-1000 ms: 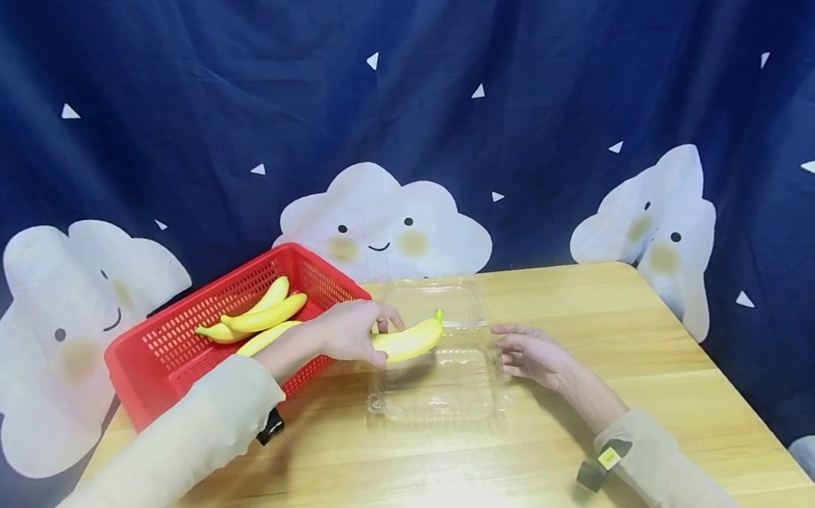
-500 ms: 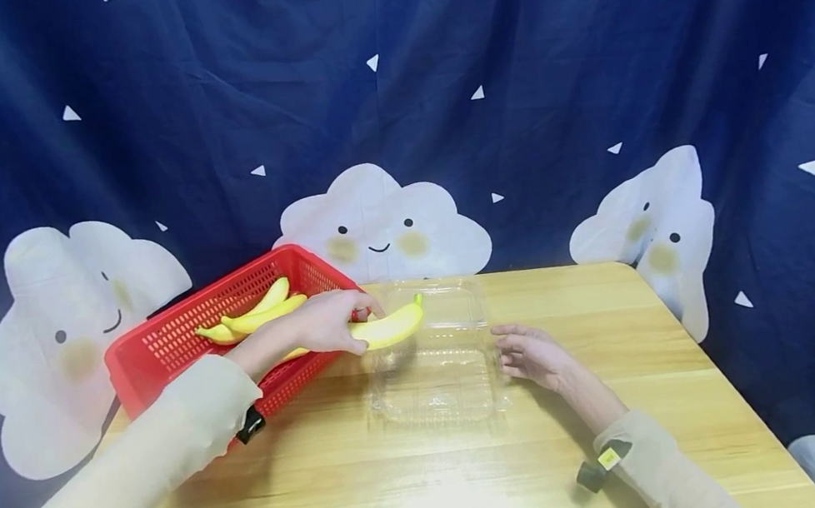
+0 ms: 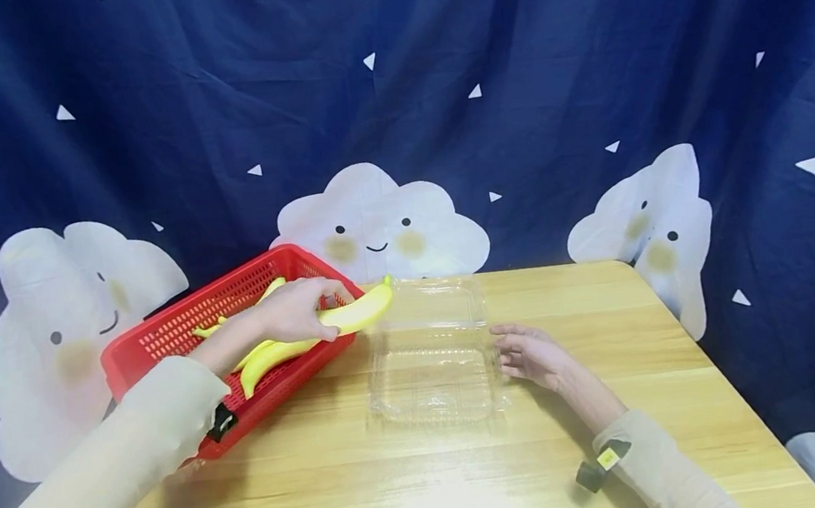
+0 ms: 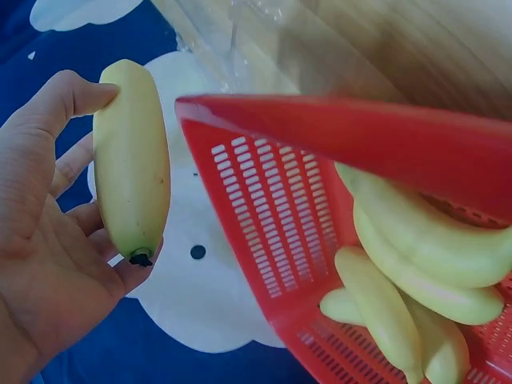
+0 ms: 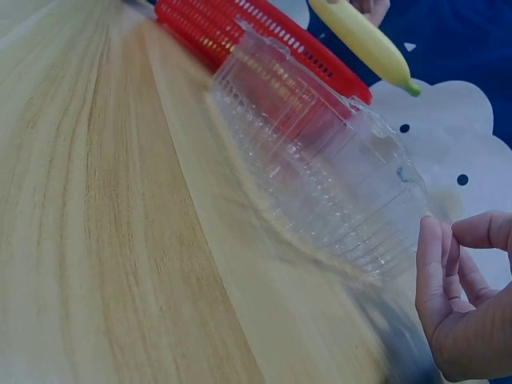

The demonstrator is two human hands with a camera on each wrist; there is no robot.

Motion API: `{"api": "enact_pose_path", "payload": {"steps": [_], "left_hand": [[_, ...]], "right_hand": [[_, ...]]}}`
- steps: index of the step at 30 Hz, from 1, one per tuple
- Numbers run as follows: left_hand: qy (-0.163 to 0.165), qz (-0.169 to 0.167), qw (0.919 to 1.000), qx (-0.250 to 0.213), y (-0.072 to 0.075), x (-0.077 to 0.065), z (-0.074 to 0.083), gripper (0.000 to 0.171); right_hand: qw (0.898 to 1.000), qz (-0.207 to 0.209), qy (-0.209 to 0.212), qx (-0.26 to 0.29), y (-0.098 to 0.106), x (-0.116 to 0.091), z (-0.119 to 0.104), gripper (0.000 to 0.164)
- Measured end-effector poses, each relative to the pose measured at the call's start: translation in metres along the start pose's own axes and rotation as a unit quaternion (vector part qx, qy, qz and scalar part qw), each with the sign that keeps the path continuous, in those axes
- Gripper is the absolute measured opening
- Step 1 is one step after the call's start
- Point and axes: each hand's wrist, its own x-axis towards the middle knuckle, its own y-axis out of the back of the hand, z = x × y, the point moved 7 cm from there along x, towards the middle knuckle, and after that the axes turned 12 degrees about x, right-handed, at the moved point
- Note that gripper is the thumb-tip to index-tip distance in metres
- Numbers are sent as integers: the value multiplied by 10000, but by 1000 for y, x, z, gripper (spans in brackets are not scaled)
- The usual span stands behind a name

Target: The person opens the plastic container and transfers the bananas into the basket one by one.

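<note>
In the head view, my left hand (image 3: 295,310) holds a yellow banana (image 3: 367,309) above the right end of a red basket (image 3: 160,336). The left wrist view shows the thumb and fingers around this banana (image 4: 132,168), its dark tip facing the camera. More bananas (image 4: 400,312) lie inside the basket, some overlapping. A clear plastic clamshell container (image 3: 433,385) stands opened out on the table, its lid (image 3: 436,305) folded back. My right hand (image 3: 532,357) stays at the container's right edge, fingers loosely bent; whether they touch it is hard to tell.
The wooden table (image 3: 588,451) carries the basket at left and the container in the middle. Behind it hangs a dark blue curtain (image 3: 504,42) with white clouds. A dark wrist device (image 3: 601,467) sits on the right sleeve.
My left hand has moved left and slightly away with the banana, from over the container to over the basket's right end. My right hand, the container and the basket have stayed in place.
</note>
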Motion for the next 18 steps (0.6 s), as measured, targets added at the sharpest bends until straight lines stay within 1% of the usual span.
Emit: {"api": "enact_pose_path", "payload": {"steps": [6, 14, 18], "left_hand": [[127, 146, 9998, -11, 5, -7, -15, 42], [410, 108, 9991, 82, 7, -15, -35, 44], [629, 91, 9980, -19, 6, -19, -45, 46]], "right_hand": [[10000, -46, -9, -60, -2, 0, 1, 55], [9999, -77, -19, -118, -2, 1, 0, 55], [9999, -83, 9, -134, -2, 2, -2, 55]]}}
